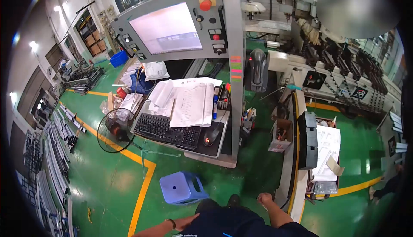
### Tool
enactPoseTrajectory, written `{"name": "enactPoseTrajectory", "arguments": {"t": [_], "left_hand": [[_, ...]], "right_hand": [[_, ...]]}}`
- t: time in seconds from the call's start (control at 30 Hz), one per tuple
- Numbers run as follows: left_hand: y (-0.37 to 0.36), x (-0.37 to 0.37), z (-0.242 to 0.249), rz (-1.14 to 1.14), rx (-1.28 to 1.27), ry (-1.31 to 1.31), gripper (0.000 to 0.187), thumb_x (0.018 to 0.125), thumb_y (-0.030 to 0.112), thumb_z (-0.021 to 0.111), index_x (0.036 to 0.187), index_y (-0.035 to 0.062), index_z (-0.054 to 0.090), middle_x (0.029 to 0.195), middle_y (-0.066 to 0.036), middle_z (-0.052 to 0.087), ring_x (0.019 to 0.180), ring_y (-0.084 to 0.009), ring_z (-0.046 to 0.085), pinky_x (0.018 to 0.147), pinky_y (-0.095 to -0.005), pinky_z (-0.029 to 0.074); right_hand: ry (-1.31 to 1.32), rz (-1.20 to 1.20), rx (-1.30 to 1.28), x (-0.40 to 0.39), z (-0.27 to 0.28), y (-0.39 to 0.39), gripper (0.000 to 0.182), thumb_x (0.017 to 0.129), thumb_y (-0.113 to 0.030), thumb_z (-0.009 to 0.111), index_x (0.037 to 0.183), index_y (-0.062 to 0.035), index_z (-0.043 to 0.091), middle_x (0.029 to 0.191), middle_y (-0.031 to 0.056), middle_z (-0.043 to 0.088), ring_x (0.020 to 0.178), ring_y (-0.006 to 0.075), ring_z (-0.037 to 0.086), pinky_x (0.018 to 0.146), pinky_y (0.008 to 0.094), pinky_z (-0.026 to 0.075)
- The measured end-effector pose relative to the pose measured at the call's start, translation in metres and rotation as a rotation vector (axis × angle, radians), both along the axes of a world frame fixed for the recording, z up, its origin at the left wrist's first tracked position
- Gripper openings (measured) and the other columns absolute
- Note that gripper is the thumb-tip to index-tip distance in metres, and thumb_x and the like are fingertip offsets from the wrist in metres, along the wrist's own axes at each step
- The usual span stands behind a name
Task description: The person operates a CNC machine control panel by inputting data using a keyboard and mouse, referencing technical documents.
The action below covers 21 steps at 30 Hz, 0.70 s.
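My left hand [186,223], with a dark band at the wrist, is in front of my dark shirt at the bottom; its visible fingers are stretched out and hold nothing. My right hand [264,198] hangs low on the right with its fingers curled in, and nothing shows in it. A blue plastic stool [175,187] stands on the floor just ahead of my legs. Beyond it, a black keyboard [167,130], a mouse [211,135] and open papers [192,103] lie on the console shelf, out of reach of both hands.
Above the shelf is a grey control panel [118,26] with a lit screen and red buttons. A black fan [115,130] stands at its left. To the right are a cardboard box [280,136], a rail [297,194] and machinery [340,80]. Metal profiles [53,151] line the left floor.
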<state>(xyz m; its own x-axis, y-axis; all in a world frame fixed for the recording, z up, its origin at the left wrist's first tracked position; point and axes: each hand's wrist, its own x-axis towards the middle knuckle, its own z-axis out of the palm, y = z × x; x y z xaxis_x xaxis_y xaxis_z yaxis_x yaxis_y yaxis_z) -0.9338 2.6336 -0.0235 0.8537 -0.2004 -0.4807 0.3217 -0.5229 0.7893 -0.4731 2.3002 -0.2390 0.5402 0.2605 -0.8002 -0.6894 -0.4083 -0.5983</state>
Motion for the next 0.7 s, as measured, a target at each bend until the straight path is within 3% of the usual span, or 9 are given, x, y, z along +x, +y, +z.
{"name": "enactPoseTrajectory", "arguments": {"t": [0.03,0.17,0.23,0.33,0.4,0.5,0.57,0.63,0.7], "left_hand": [[0.013,0.010,0.009,-0.079,0.098,-0.056,0.115,0.091,-0.002,0.068,0.175,0.0196,-0.008,0.120,-0.016,0.062,0.108,-0.0355,0.064,0.101,-0.0428,0.052],[0.043,0.043,0.002,-0.293,0.338,-0.036,0.125,0.086,-0.004,0.073,0.173,0.0143,-0.015,0.111,-0.017,0.067,0.102,-0.0355,0.068,0.095,-0.0434,0.053],[0.061,0.043,0.004,-0.329,0.365,0.021,0.121,0.089,-0.002,0.070,0.174,0.0154,-0.013,0.121,-0.019,0.066,0.108,-0.0367,0.068,0.097,-0.0444,0.053],[0.096,0.080,0.023,-0.369,0.405,-0.038,0.106,0.097,0.000,0.061,0.175,0.0203,-0.009,0.148,-0.025,0.061,0.126,-0.0403,0.066,0.103,-0.0482,0.052],[0.135,0.092,-0.001,-0.444,0.357,0.052,0.098,0.100,0.000,0.053,0.175,0.0227,-0.006,0.158,-0.027,0.052,0.137,-0.0429,0.059,0.109,-0.0503,0.048],[0.166,0.143,0.031,-0.453,0.315,0.314,0.099,0.099,-0.001,0.054,0.175,0.0222,-0.005,0.156,-0.025,0.054,0.139,-0.0424,0.057,0.111,-0.0503,0.047],[0.205,0.170,0.029,-0.508,0.257,0.370,0.100,0.098,-0.001,0.055,0.175,0.0219,-0.005,0.153,-0.023,0.057,0.142,-0.0407,0.056,0.111,-0.0495,0.047],[0.251,0.181,0.008,-0.528,0.230,0.354,0.095,0.096,0.000,0.058,0.175,0.0198,0.008,0.149,-0.022,0.059,0.139,-0.0377,0.058,0.110,-0.0468,0.048],[0.297,0.190,-0.013,-0.537,0.195,0.366,0.092,0.095,0.001,0.059,0.174,0.0187,0.016,0.147,-0.021,0.060,0.137,-0.0360,0.059,0.109,-0.0456,0.048]], "right_hand": [[0.075,-0.151,0.104,0.003,0.008,0.005,0.004,0.095,-0.006,0.063,0.093,-0.0020,0.062,0.072,0.0131,0.059,0.058,0.0248,0.060,0.045,0.0392,0.041],[0.056,-0.220,0.042,0.001,0.015,0.019,0.007,0.096,-0.003,0.059,0.089,-0.0040,0.058,0.071,0.0125,0.055,0.058,0.0257,0.058,0.043,0.0395,0.038],[0.124,-0.315,0.044,-0.017,0.005,0.021,0.008,0.096,-0.004,0.058,0.088,-0.0049,0.058,0.072,0.0127,0.055,0.057,0.0261,0.057,0.043,0.0395,0.037],[0.317,-0.268,0.259,-0.041,-0.059,0.000,0.008,0.096,-0.006,0.057,0.089,-0.0058,0.058,0.073,0.0137,0.055,0.058,0.0284,0.058,0.043,0.0401,0.036],[0.237,-0.338,0.096,-0.066,-0.047,0.019,0.009,0.098,-0.009,0.056,0.094,-0.0041,0.062,0.076,0.0174,0.060,0.058,0.0312,0.060,0.044,0.0428,0.037],[0.179,-0.428,0.011,-0.082,-0.028,0.040,0.015,0.101,-0.013,0.053,0.100,-0.0025,0.064,0.080,0.0188,0.065,0.057,0.0321,0.061,0.045,0.0449,0.043],[0.053,-0.166,0.024,-0.093,-0.069,0.038,0.021,0.103,-0.019,0.052,0.106,-0.0022,0.064,0.084,0.0185,0.068,0.058,0.0320,0.063,0.046,0.0453,0.046],[-0.182,0.169,-0.066,-0.109,-0.116,0.031,0.027,0.105,-0.025,0.051,0.111,-0.0020,0.065,0.087,0.0182,0.071,0.058,0.0320,0.064,0.047,0.0458,0.050],[0.148,-0.344,0.028,-0.121,-0.116,0.055,0.032,0.106,-0.031,0.051,0.117,-0.0029,0.063,0.088,0.0190,0.071,0.060,0.0330,0.065,0.047,0.0472,0.050]]}}
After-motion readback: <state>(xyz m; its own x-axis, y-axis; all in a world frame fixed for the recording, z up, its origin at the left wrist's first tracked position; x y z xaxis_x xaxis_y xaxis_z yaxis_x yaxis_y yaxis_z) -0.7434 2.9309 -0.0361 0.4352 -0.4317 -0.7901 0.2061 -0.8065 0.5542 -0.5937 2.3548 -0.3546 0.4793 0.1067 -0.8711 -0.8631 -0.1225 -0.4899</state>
